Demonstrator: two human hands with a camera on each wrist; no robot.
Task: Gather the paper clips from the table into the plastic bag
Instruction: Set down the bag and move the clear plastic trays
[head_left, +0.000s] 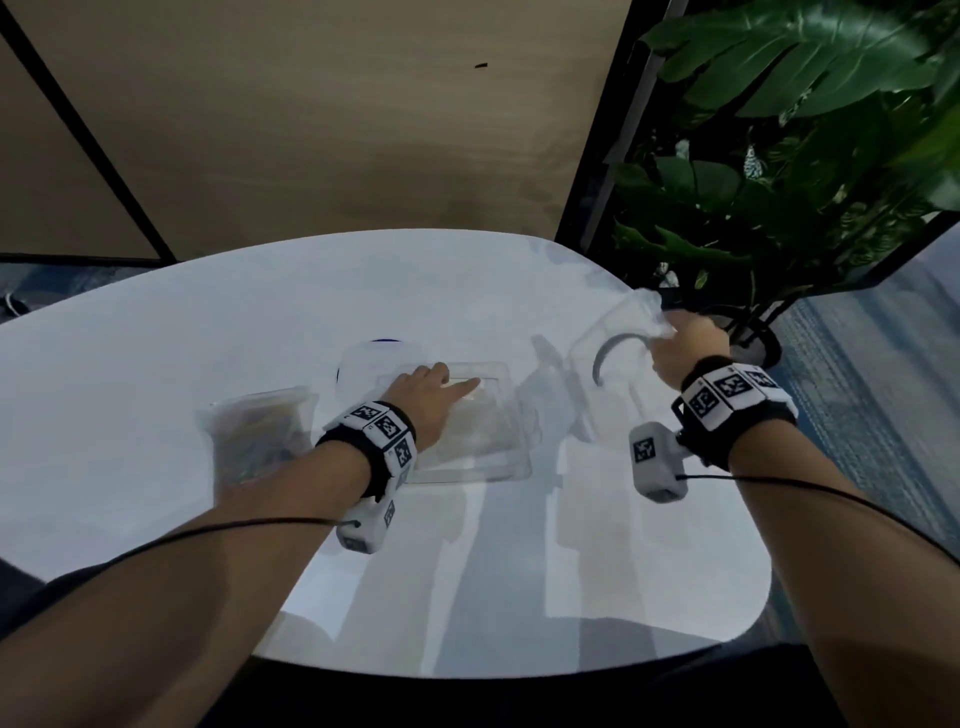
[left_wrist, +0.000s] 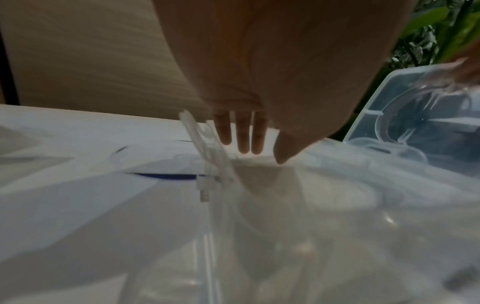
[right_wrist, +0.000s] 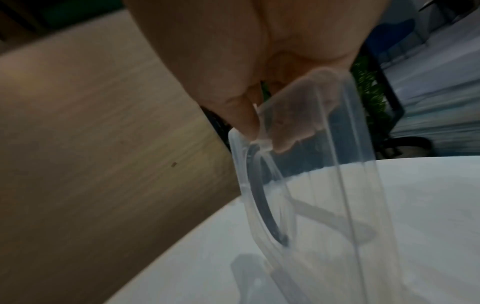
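Clear plastic lid hangs tilted, pinched at its far edge by the right hand; it could slip and clatter. Left hand, fingers straight, presses the open box. Plastic bag lies left of it; paper clips aren't distinguishable.

Leafy plant beyond white table

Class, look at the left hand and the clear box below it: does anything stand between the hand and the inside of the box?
Nothing visible does. The right hand holds the clear lid raised off to the right, away from the clear box, which lies uncovered under the straight fingers of the left hand.
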